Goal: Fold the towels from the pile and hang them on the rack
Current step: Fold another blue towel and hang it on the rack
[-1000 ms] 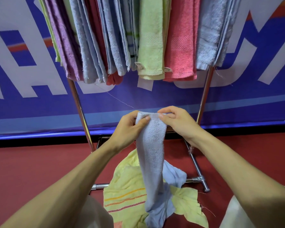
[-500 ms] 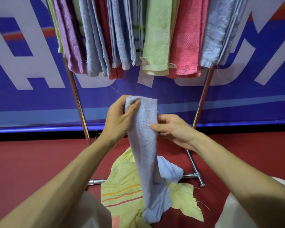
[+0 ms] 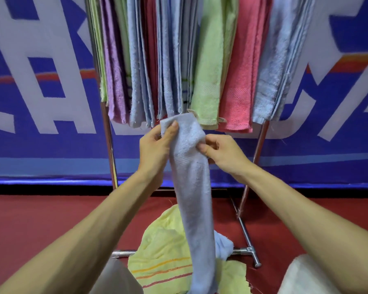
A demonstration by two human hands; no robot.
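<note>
Thumb and fingers of the left hand (image 3: 155, 150) gripped the top end of a blue towel (image 3: 192, 187), the thumb pressed on its near face and the fingers curled behind. The right hand (image 3: 224, 154) pinched the towel's right edge a little lower, thumb and curled fingers closed on the cloth. The two hands were near each other, with only the strip's width between them.

The blue towel hung as a long narrow strip in front of the rack (image 3: 109, 145). Its top was raised to just below the hems of the towels already draped there. Its lower part passed over a crumpled yellow towel (image 3: 164, 249) with orange and red stripes, then ran out of view. The yellow towel lay on the red floor (image 3: 30, 225) across the rack's front foot bar (image 3: 240, 250).

A crowded row hung on the rack. There was a purple towel (image 3: 115, 81) by its left pole and several pale hanging towels (image 3: 136, 81) in the middle. Toward its right side came a green towel (image 3: 210, 81), a pink towel (image 3: 241, 85) and a grey-blue towel (image 3: 272, 81). A blue banner (image 3: 40, 128) with large white letters stood behind the rack.
</note>
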